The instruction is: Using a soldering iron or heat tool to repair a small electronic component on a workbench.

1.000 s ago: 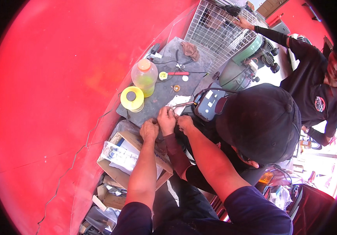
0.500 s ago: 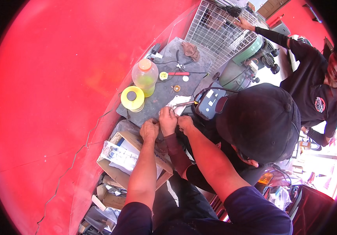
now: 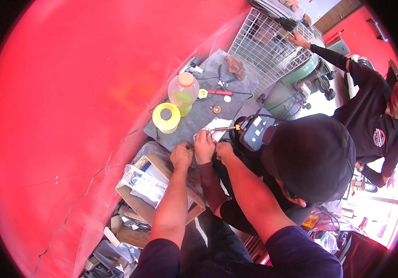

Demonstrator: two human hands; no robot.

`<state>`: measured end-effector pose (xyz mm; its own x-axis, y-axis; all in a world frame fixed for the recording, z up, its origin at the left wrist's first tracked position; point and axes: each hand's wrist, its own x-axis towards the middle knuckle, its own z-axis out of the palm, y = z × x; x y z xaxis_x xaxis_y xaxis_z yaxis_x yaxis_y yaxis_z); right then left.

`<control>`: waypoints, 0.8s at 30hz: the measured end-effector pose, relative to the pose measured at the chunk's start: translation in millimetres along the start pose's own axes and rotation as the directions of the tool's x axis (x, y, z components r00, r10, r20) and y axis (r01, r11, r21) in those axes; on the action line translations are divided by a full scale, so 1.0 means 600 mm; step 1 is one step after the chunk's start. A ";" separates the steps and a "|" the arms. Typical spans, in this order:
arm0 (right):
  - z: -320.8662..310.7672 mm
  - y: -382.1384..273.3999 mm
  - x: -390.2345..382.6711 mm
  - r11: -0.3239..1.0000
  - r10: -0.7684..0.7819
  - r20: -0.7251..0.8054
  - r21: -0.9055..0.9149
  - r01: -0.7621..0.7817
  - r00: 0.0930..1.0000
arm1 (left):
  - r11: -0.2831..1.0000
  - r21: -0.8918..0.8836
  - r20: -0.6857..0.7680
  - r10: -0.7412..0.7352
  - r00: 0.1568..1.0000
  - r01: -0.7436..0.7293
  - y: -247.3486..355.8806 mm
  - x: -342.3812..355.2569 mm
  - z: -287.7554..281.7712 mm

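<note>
Fingers of left hand point(image 3: 181, 155) and right hand point(image 3: 224, 150) curled, grip unclear, beside grey slab point(image 3: 199, 116), round yellow tape roll point(image 3: 166, 117).

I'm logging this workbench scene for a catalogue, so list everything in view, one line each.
Tape roll: one, yellow, left part of the grey bench.
Plastic jug: one, yellowish with orange cap, behind the tape roll.
Bench top: one, grey, against the red wall.
Multimeter: one, dark grey, bench's near edge.
Rag: one, brown, far end of bench.
Wire grid panel: one, white, beyond the bench.
Cardboard box: one, brown, below the bench.
Co-worker in dark cap: one, leaning in, a hand between the person's hands.
Second co-worker: one, black shirt, reaching to the grid.
Left hand: closed at bench edge.
Right hand: closed beside the co-worker's hand.
</note>
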<state>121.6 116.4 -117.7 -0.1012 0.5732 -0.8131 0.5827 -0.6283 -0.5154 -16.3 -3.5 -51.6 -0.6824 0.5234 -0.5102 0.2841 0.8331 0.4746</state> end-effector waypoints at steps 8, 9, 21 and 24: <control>0.004 -0.021 -0.042 1.000 -0.012 0.042 0.005 0.012 0.999 | 0.999 -0.045 0.004 0.007 1.000 -0.007 -0.017 0.003 0.003; 0.002 -0.022 -0.044 1.000 -0.015 0.048 0.007 0.015 0.999 | 0.998 -0.063 0.023 0.008 1.000 -0.006 -0.018 0.004 0.003; -0.004 -0.032 -0.056 1.000 -0.005 0.061 -0.021 0.007 0.998 | 0.998 -0.056 0.009 0.024 1.000 -0.024 -0.015 0.000 0.001; -0.005 -0.031 -0.055 1.000 -0.018 0.068 -0.018 0.019 0.998 | 0.996 -0.080 0.005 0.027 1.000 -0.027 -0.014 -0.002 0.000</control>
<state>116.7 110.8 -80.6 -0.1663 0.5472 -0.8203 0.5948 -0.6078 -0.5260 -17.8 -11.0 -54.8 -0.6710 0.5467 -0.5008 0.2471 0.8018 0.5441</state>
